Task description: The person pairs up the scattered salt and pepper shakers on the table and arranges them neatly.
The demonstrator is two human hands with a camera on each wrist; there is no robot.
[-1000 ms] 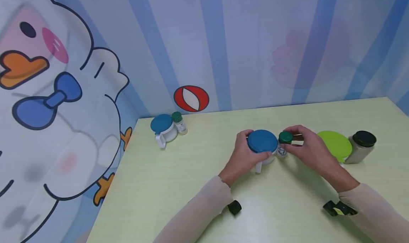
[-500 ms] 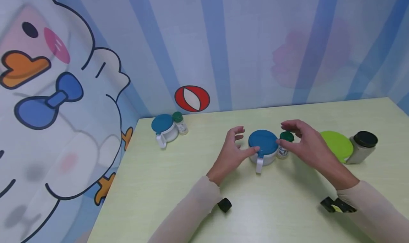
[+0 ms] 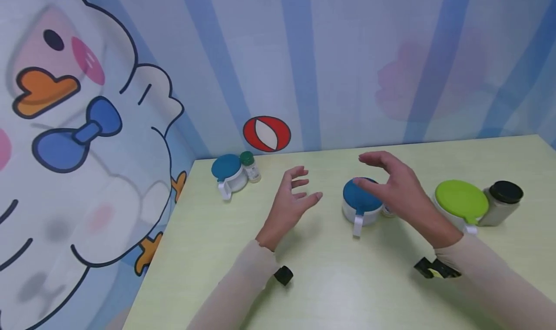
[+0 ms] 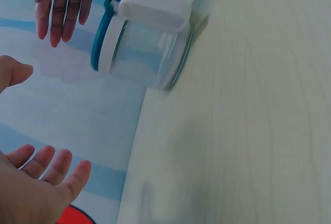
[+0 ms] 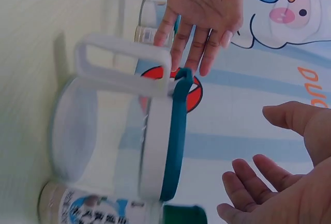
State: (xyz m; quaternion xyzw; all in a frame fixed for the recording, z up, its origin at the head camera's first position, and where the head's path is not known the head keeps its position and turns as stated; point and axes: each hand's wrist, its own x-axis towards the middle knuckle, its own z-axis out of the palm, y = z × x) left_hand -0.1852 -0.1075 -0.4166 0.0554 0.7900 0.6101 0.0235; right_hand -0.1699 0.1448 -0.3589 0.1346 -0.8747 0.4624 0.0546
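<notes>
A clear glass jar (image 3: 364, 202) with a blue lid and a white handle stands on the table, its handle toward me. Close against its right side is a small green-capped bottle (image 5: 98, 208), mostly hidden behind my right hand in the head view. My left hand (image 3: 288, 207) is in the air left of the jar, fingers spread and holding nothing. Over the jar's right edge hovers my right hand (image 3: 401, 190), thumb and fingers apart and nothing between them. In the right wrist view the jar's handle (image 5: 124, 63) and the bottle's green cap (image 5: 183, 215) show plainly.
A similar blue-lidded jar (image 3: 228, 171) and green-capped bottle (image 3: 250, 167) stand at the back left. To the right are a jar with a lime-green lid (image 3: 461, 199) and a black-lidded container (image 3: 504, 199). A striped wall (image 3: 339, 79) borders the table (image 3: 330, 281).
My left hand has let go of the blue-lidded jar and moved left. My right hand has released the green-capped bottle, risen and drifted left over the jar. The head view has shifted slightly.
</notes>
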